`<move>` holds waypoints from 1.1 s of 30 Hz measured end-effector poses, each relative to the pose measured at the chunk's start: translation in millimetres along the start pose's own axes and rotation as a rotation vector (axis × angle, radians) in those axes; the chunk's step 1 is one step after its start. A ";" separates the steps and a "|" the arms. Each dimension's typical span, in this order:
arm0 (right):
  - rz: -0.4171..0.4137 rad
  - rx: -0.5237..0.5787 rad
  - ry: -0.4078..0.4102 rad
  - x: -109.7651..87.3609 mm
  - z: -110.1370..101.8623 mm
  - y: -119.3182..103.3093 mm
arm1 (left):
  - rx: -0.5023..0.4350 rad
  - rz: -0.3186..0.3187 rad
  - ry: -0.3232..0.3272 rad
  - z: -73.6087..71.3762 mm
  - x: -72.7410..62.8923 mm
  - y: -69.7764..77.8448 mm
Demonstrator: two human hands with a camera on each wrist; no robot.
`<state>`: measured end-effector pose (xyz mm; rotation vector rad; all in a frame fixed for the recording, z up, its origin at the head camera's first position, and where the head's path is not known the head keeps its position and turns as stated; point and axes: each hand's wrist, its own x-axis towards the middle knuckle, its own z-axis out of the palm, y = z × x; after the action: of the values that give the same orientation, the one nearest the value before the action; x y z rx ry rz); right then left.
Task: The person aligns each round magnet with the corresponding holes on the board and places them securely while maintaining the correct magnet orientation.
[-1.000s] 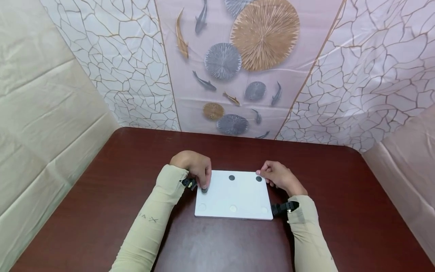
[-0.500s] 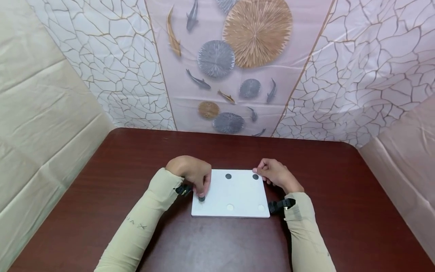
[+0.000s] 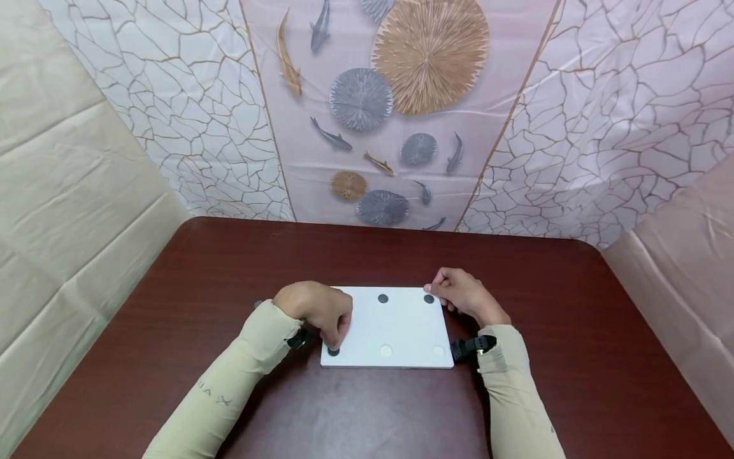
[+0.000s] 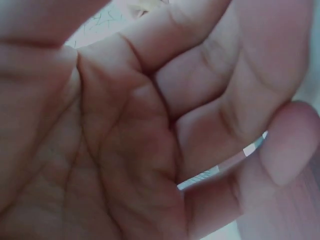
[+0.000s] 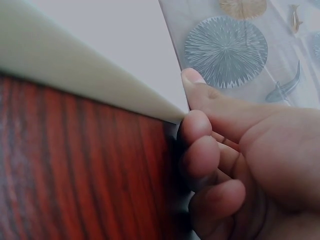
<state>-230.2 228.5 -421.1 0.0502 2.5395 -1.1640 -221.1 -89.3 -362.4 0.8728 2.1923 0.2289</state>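
Note:
A white rectangular board (image 3: 395,328) lies on the table. At its near left corner my left hand (image 3: 318,309) holds a small dark disc (image 3: 333,352) with its fingertips, close over the board's surface. In the left wrist view the palm (image 4: 120,145) and curled fingers fill the picture, and the disc is hidden. My right hand (image 3: 461,294) grips the board's far right corner. The right wrist view shows its thumb on top of the white board (image 5: 115,35) and the fingers curled at the edge. A dark disc (image 3: 429,298) sits near that thumb, and another dark disc (image 3: 383,298) at the far middle.
Along the board's near side are a pale round spot (image 3: 386,350) in the middle and another pale spot (image 3: 438,350) at the right. The dark red-brown table (image 3: 258,252) reaches back to a patterned cloth (image 3: 367,172) hanging behind it.
My left hand has moved toward the board's near left corner with the dark disc, which now covers the pale spot there. The right hand has stayed at the far right corner.

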 end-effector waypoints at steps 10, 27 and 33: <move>-0.011 0.009 -0.004 0.9 4.6 -0.9 | 0.171 -0.065 0.113 7.4 -11.9 17.2; 0.002 0.006 0.004 0.5 1.1 1.0 | 0.230 -0.088 0.115 6.9 -5.1 21.4; -0.003 0.008 0.004 0.8 0.1 2.7 | 0.225 -0.086 0.117 7.0 -4.8 21.8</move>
<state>-230.5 230.1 -423.4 0.0503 2.5393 -1.1761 -202.5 -76.8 -355.6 0.9035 2.3925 -0.0101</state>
